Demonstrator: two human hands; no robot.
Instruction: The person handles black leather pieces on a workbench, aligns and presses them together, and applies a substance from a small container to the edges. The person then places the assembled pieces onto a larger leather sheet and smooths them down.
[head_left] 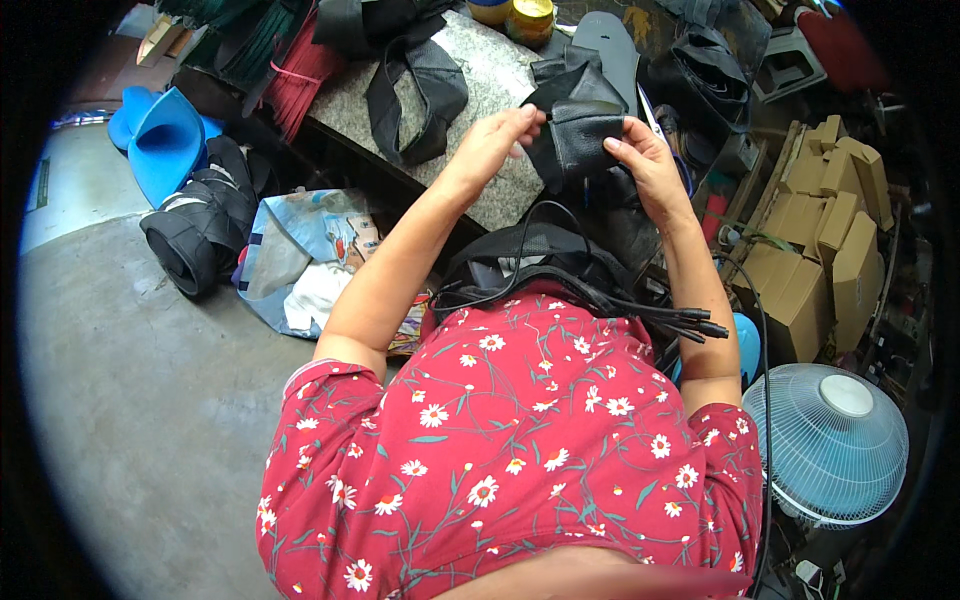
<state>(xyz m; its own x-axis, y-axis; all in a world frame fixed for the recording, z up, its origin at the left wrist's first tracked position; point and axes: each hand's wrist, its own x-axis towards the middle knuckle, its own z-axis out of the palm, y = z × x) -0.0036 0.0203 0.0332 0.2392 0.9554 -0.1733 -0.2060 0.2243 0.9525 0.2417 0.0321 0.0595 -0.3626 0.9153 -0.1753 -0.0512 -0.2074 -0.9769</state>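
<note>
Black leather piece [578, 135] pinched at opposite edges by left hand [490, 140] and right hand [650, 165]. Looks soft, floppy, light; best gripped near seams

black leather piece, held up

the black leather piece [578, 130] is soft, grained and folded over on itself, its top edge rolled into a thick lip. it hangs upright above a speckled stone slab, pinched at both sides between two hands, with creased folds falling below.

Black leather piece [580, 135] partly hidden behind both hands, yellow jar [531, 18] cut off at top edge
</note>
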